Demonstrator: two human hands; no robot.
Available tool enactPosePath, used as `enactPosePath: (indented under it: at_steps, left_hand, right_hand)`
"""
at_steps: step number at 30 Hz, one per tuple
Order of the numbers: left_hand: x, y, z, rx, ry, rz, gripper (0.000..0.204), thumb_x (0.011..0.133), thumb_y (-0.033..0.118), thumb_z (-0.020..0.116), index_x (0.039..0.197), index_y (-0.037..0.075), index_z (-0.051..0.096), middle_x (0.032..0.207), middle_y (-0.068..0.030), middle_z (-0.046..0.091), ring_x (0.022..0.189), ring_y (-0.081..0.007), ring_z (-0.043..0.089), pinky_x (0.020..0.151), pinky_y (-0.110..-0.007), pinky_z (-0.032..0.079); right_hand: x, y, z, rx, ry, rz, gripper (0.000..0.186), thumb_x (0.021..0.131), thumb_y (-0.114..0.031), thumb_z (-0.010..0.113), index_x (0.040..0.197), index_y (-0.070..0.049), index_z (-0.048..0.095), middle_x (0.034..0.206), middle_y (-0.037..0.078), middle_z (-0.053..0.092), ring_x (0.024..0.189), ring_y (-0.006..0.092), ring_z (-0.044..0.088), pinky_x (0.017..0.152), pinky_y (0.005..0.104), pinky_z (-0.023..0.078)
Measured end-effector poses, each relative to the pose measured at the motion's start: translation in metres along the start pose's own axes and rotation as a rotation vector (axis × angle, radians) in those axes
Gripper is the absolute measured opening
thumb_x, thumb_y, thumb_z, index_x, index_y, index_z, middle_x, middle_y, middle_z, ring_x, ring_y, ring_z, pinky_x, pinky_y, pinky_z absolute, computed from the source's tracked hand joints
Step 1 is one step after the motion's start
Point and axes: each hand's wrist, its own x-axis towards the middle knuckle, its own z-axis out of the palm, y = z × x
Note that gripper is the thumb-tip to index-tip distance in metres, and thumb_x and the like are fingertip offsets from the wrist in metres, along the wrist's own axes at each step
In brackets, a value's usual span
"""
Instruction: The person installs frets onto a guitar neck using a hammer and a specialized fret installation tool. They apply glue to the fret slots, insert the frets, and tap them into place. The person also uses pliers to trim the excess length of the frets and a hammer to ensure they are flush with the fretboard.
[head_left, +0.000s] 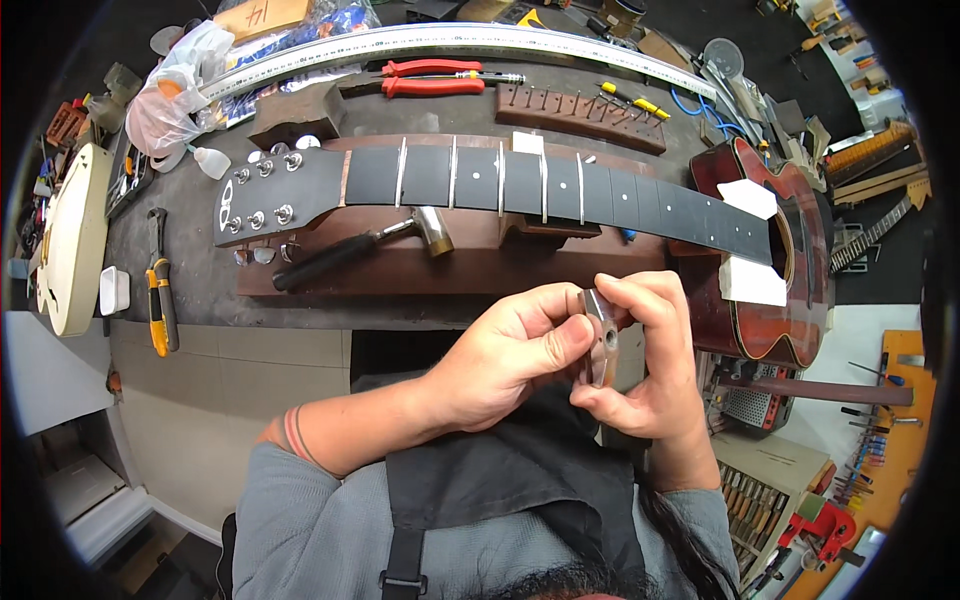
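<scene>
Over the bench's front edge, my left hand [515,355] and my right hand [650,355] pinch a small metal piece with a round hole [608,345] between them. My left thumb presses on its near side, while fingers of my right hand hold its upper and lower ends. Its exact kind is unclear. Beyond them lies a guitar neck [480,178] with a dark fretboard. Silver frets cross the headstock end; the slots toward the guitar body [812,290] look bare. A hammer with a black handle [432,232] rests beside the neck, its head close to the fretboard.
Behind the neck are red-handled pliers [435,87], a wooden rack of fret wires [580,115] and a long metal ruler [450,42]. Yellow-black cutters [160,300] hang over the left bench edge. White paper pieces [752,282] lie at the guitar body.
</scene>
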Motion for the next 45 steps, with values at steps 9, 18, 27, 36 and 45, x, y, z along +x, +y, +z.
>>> enactPosePath:
  at_steps: [9, 18, 27, 36, 45]
  left_hand:
    - [0.002, 0.013, 0.000, 0.012, -0.090, 0.081, 0.026, 0.116, 0.031, 0.063, 0.118, 0.005, 0.067, 0.101, -0.0025, 0.071, 0.091, -0.0097, 0.066, 0.083, -0.028, 0.054]
    - [-0.024, 0.041, -0.005, 0.574, 0.076, 0.217, 0.031, 0.110, 0.013, 0.072, 0.136, -0.001, 0.064, 0.117, -0.0084, 0.072, 0.110, -0.0160, 0.072, 0.095, -0.033, 0.060]
    - [-0.077, 0.082, -0.075, 2.045, 0.595, 0.821, 0.031, 0.084, -0.010, 0.077, 0.113, 0.000, 0.073, 0.108, -0.0136, 0.074, 0.094, -0.0331, 0.068, 0.084, -0.043, 0.052]
    - [-0.084, 0.077, -0.086, 2.269, 0.718, 0.715, 0.051, 0.082, 0.002, 0.079, 0.132, 0.006, 0.076, 0.124, -0.0097, 0.072, 0.112, -0.0322, 0.068, 0.106, -0.049, 0.047]
    - [-0.088, 0.083, -0.077, 2.345, 0.701, 0.550, 0.043, 0.085, -0.001, 0.076, 0.128, 0.003, 0.074, 0.120, -0.0126, 0.068, 0.110, -0.0360, 0.066, 0.102, -0.049, 0.048]
  right_hand:
    - [0.037, -0.012, -0.013, 0.034, -0.087, 0.024, 0.096, 0.063, -0.023, 0.103, 0.147, -0.001, 0.061, 0.123, 0.017, 0.067, 0.112, 0.0355, 0.067, 0.096, 0.0451, 0.055]
    - [0.069, 0.009, -0.026, -0.127, 0.114, -0.072, 0.085, 0.069, -0.052, 0.096, 0.130, -0.001, 0.070, 0.116, 0.014, 0.067, 0.106, 0.0279, 0.065, 0.088, 0.0391, 0.052]
    - [0.105, 0.041, -0.034, -0.285, -0.031, -0.079, 0.079, 0.072, -0.042, 0.092, 0.134, 0.001, 0.068, 0.127, 0.016, 0.063, 0.121, 0.0326, 0.061, 0.107, 0.0439, 0.049]
    - [0.108, 0.038, -0.031, -0.317, -0.086, -0.008, 0.082, 0.072, -0.045, 0.093, 0.136, 0.000, 0.069, 0.128, 0.016, 0.063, 0.121, 0.0324, 0.062, 0.107, 0.0431, 0.050]
    - [0.109, 0.036, -0.031, -0.312, -0.099, 0.022, 0.081, 0.072, -0.044, 0.093, 0.135, 0.000, 0.069, 0.127, 0.015, 0.064, 0.119, 0.0311, 0.064, 0.104, 0.0416, 0.051]
